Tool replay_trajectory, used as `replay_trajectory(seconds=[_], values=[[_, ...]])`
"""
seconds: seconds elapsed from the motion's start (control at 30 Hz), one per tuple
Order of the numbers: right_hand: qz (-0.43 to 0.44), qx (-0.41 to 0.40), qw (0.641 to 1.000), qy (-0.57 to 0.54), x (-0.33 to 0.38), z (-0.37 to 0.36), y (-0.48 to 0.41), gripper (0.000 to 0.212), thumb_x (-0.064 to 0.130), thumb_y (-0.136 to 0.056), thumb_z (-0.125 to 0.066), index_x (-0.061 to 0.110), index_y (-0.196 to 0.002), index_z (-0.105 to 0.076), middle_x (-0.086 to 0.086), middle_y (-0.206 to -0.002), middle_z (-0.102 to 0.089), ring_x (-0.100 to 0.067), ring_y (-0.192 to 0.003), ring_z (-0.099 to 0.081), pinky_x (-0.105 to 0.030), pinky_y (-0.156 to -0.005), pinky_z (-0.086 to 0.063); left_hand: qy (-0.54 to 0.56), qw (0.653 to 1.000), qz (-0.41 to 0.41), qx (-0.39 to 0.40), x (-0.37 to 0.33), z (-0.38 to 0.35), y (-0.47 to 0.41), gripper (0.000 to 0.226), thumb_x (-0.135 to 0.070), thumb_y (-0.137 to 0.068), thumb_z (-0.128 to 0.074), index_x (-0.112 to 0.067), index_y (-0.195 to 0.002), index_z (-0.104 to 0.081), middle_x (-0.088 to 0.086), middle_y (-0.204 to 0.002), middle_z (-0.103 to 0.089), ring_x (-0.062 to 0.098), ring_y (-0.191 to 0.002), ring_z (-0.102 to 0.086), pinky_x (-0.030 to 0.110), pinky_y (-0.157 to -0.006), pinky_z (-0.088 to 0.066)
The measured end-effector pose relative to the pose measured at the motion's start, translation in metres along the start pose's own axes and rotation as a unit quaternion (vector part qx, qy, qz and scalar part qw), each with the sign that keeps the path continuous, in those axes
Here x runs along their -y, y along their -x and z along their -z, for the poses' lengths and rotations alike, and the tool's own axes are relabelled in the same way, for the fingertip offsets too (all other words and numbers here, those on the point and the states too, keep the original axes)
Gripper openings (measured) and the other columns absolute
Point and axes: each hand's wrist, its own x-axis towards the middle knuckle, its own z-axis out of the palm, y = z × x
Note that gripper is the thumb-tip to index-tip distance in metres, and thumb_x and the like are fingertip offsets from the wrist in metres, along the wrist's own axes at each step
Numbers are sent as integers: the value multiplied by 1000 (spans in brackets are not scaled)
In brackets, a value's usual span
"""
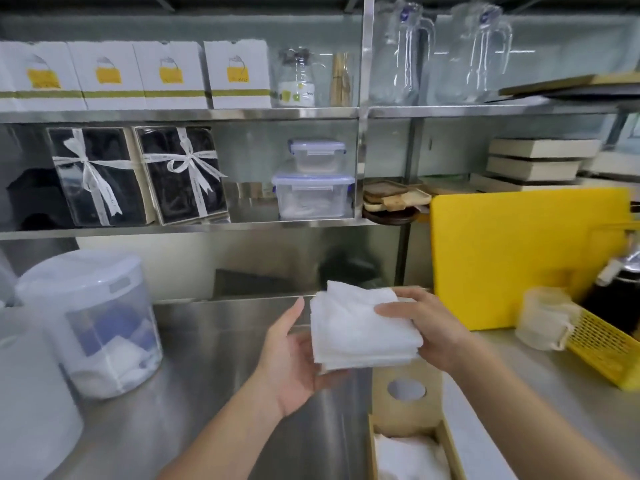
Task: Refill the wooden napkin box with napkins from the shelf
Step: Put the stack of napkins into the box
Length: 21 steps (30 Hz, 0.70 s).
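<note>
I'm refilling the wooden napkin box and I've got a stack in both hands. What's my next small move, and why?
Probably lower the napkin stack into the wooden box. It sits open just below your right hand, only partly filled, with its holed lid clear of the opening; your left hand supports the stack.

A thick stack of white napkins (363,327), folded square with slightly ragged edges, is held level in the air above the wooden napkin box (450,445). The right hand (427,329) pinches its right edge and the left hand (291,358) lies flat beneath. The box stands open on the counter (207,393), some white napkins inside, its round-holed lid (407,375) at the far end
</note>
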Motion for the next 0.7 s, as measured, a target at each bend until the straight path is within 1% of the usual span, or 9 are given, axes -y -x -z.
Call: replay_trajectory(seconds=[0.1,0.17,0.23,0.33,0.43,0.5,0.6,0.63,0.7], values=[[-35,-41,998,-28,-26,23,17,39,7,-74,-74,2,-110,-61,-19,-105,-69,-33,-93,-67,-35,-66,-55,-75,996,37,8,26,-10,5,55,-56,-78,-56,-12,-108,-68,18,-109,-65,36,-99,-60,42,-75,-54],[-61,-66,995,-42,-41,34,29,33,7,-75,-73,-3,-105,-62,-21,-101,-69,-34,-88,-67,-36,-66,-54,-124,991,55,1,43,-18,8,43,-43,-79,-62,-13,-109,-65,16,-110,-68,33,-95,-64,39,-67,-56],[-73,-75,994,-45,-53,44,41,23,7,-78,-70,-7,-96,-65,-21,-91,-71,-32,-79,-67,-35,-65,-53,-157,985,66,-31,59,-25,9,36,-24,-78,-68,-5,-109,-63,17,-104,-70,30,-87,-66,37,-62,-58],[-99,-54,992,-61,-67,56,56,14,11,-82,-65,-2,-86,-69,-15,-78,-75,-27,-71,-70,-34,-62,-53,-161,982,84,-57,79,-31,6,31,-9,-81,-64,0,-110,-59,19,-99,-70,31,-84,-67,36,-56,-59],[-118,-46,991,-50,-80,68,65,16,9,-82,-61,-1,-92,-69,-16,-85,-74,-29,-79,-67,-35,-68,-50,-171,979,84,-73,93,-33,2,24,-8,-85,-58,0,-108,-57,16,-89,-68,28,-75,-66,35,-49,-57],[-120,-57,991,-22,-88,73,67,22,4,-81,-61,-2,-101,-65,-20,-98,-70,-33,-86,-64,-37,-71,-48,-186,975,81,-91,103,-34,-3,21,-7,-86,-57,0,-106,-56,17,-93,-68,30,-77,-66,39,-53,-59],[-122,-78,989,17,-99,77,68,25,-1,-80,-62,-3,-105,-62,-22,-103,-68,-32,-84,-65,-32,-64,-51,-214,966,68,-128,112,-34,-8,17,-5,-85,-59,0,-101,-58,19,-98,-69,32,-83,-66,43,-71,-56],[-120,-83,989,29,-102,77,68,25,-1,-80,-63,-3,-104,-61,-21,-100,-68,-30,-81,-65,-31,-62,-51,-224,962,61,-141,113,-34,-9,15,-5,-84,-59,0,-99,-59,18,-97,-69,31,-83,-66,41,-72,-55],[-111,-100,987,60,-107,76,66,22,-1,-78,-66,-3,-100,-61,-20,-97,-66,-30,-80,-64,-34,-65,-52,-249,955,44,-158,115,-33,-11,13,-5,-84,-59,-1,-96,-60,13,-92,-68,26,-81,-64,33,-68,-52]])
